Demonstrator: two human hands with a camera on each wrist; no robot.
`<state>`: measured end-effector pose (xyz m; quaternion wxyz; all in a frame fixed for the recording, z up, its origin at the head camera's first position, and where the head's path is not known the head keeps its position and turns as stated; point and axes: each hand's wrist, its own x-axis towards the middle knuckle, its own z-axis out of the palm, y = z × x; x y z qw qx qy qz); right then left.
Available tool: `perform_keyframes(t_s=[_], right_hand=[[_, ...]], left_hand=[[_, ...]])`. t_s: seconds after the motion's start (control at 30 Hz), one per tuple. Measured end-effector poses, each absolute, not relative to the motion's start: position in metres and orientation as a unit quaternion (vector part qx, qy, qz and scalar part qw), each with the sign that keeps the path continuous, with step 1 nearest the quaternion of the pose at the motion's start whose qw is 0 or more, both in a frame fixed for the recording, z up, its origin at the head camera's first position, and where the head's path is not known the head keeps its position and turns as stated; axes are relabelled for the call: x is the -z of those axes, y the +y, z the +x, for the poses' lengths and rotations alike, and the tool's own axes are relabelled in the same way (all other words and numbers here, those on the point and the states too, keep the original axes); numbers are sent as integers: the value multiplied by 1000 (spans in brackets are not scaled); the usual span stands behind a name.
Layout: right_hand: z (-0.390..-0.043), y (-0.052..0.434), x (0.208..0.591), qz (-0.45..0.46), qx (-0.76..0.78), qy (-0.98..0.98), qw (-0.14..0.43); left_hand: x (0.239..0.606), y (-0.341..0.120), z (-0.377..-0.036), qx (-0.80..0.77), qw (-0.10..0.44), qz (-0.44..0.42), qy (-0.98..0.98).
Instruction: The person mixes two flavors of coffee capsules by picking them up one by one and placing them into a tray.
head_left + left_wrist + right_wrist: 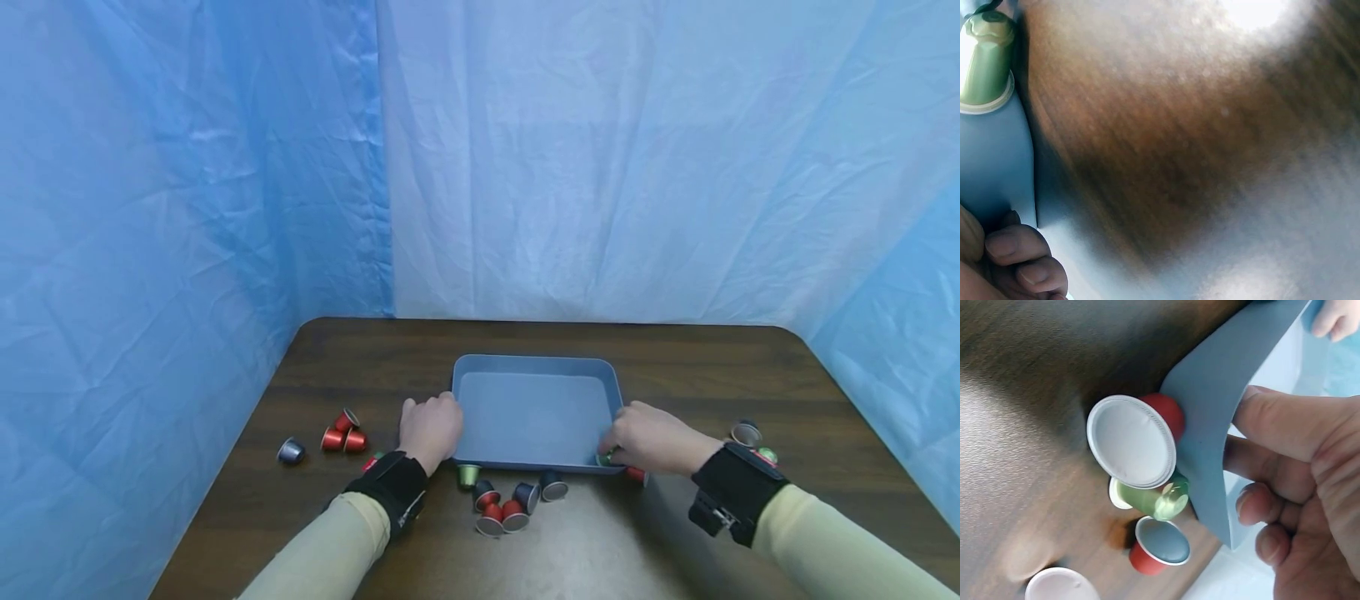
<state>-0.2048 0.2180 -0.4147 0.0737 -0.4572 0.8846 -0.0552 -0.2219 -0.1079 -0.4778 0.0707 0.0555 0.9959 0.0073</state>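
A shallow blue tray (532, 408) stands empty in the middle of a dark wooden table (675, 358). My left hand (431, 425) grips its left rim; in the left wrist view its curled fingers (1016, 256) sit against the tray wall (994, 156). My right hand (652, 437) holds the front right corner, with fingers (1260, 506) inside the tray wall (1216, 437) and thumb outside. Just outside that corner lie a red capsule with a white lid (1132, 440), a green capsule (1160, 497) and a second red capsule (1160, 544).
Several capsules (510, 504) cluster in front of the tray, with a green capsule (468, 475) near its front left corner. Two red capsules (343, 433) and a grey-blue capsule (291, 451) lie left. More capsules (747, 433) lie right. Blue sheeting (225, 167) walls in the table.
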Motion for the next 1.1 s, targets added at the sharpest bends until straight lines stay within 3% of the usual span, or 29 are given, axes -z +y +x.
perform_keyframes(t_s=[0.47,1.1], right_hand=[[-213,202,409,-403,41,902,148],[-213,202,408,-370,23,914,167]], left_hand=[[477,-107,-221,-11,70,48,996],[474,-105,-222,-21,76,41,996]])
